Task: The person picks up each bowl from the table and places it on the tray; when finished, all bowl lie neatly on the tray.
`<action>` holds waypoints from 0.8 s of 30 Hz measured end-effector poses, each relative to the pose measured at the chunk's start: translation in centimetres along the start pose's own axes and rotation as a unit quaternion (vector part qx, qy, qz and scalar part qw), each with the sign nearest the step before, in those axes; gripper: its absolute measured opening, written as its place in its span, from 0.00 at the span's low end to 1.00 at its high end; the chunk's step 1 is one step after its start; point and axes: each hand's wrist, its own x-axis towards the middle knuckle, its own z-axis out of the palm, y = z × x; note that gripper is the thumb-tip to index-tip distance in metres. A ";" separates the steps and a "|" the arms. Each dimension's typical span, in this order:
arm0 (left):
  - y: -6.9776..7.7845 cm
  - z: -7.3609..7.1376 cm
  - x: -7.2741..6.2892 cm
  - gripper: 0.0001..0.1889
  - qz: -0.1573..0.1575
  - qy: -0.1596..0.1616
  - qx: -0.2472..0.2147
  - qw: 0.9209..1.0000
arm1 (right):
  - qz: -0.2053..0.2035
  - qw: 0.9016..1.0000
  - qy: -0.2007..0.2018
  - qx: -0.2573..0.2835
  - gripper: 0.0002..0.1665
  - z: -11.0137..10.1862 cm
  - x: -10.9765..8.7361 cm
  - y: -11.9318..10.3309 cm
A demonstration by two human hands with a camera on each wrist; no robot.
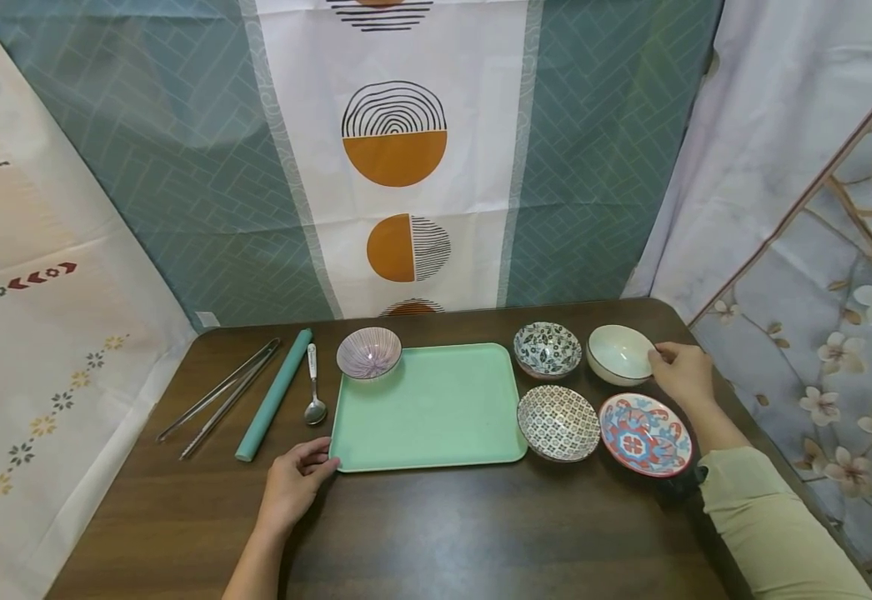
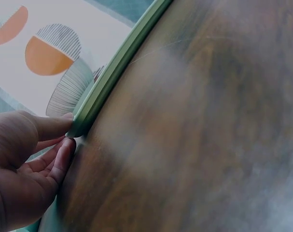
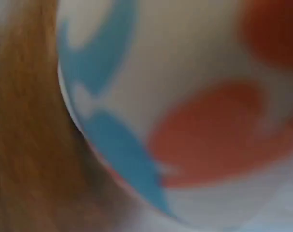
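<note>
- The two hands are well apart: the left hand point(image 1: 297, 483) pinches the near left corner of the green tray point(image 1: 428, 408), thumb above and fingers below; the right hand point(image 1: 684, 375) pinches the right rim of the white bowl point(image 1: 619, 354).
- The brown counter point(image 1: 481, 533) shows its wood grain in front of the tray, which lies flat near the middle.
- At the near right, below the right wrist, is the red-and-blue bowl point(image 1: 646, 435); it fills most of the right wrist view, blurred.
- Just left of it, by the tray's right edge, stands the lattice-patterned bowl point(image 1: 558, 423).
- Left of the tray, a teal rod point(image 1: 274, 396) lies aslant, with metal tongs point(image 1: 229, 403) further left and a spoon point(image 1: 316, 411) between rod and tray.
- In the farther row, the white bowl is at the right, next to the floral bowl point(image 1: 547, 350), which is near the tray's far right corner.
- The purple-striped bowl point(image 1: 368, 354) is at the tray's far left corner.
- Behind the counter hangs a teal-and-white cloth point(image 1: 394, 158) with orange half-circles and black lines.
</note>
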 end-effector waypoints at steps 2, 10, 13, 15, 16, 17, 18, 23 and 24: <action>0.0 0.1 0.0 0.17 0.001 0.001 0.000 1.000 | -0.007 1.000 -0.005 0.015 0.23 -0.4 0.3 -0.4; 0.0 0.1 0.0 0.18 -0.005 0.001 0.001 1.000 | -0.033 0.999 -0.014 0.023 0.24 -1.8 1.2 -3.4; 0.0 0.2 0.0 0.18 -0.003 0.004 0.005 1.000 | -0.041 0.999 -0.019 0.021 0.24 -2.4 1.2 -4.8; 0.0 0.2 -0.1 0.18 -0.002 0.006 0.007 1.000 | -0.047 0.998 -0.023 0.017 0.24 -2.7 1.2 -5.8; 0.0 0.2 -0.1 0.18 -0.001 0.006 0.006 1.000 | -0.048 0.998 -0.026 0.022 0.24 -2.7 1.1 -6.3; 0.1 0.2 -0.1 0.18 -0.002 0.007 0.006 1.000 | -0.048 0.998 -0.030 0.029 0.24 -2.7 1.1 -6.8; 0.1 0.2 -0.1 0.18 0.001 0.008 0.006 1.000 | -0.049 0.998 -0.032 0.035 0.23 -2.7 1.1 -7.3; 0.1 0.2 0.0 0.18 -0.004 0.005 0.006 1.000 | -0.055 0.995 -0.047 0.069 0.21 -1.7 0.9 -9.4; 0.1 0.2 0.0 0.18 -0.004 0.003 0.006 1.000 | -0.060 0.994 -0.051 0.073 0.20 -1.4 0.8 -9.7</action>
